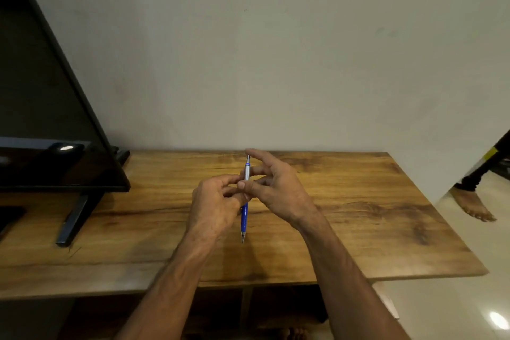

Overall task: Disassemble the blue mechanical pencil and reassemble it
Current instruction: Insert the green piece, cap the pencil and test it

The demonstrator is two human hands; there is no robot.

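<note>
The pencil [244, 215] runs lengthwise toward the counter's [358, 201] far edge; left hand [214, 205] grasps its middle, right hand [271, 183] pinches the silver end.

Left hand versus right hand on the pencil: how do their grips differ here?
The left hand is curled closed around the middle of the blue mechanical pencil, by its blue barrel; the right hand pinches the silver upper section with thumb and fingertips. The left hand's fingers are tucked in, while the right hand's forefinger reaches to the top end. Both hold the pencil above the wooden table.
</note>
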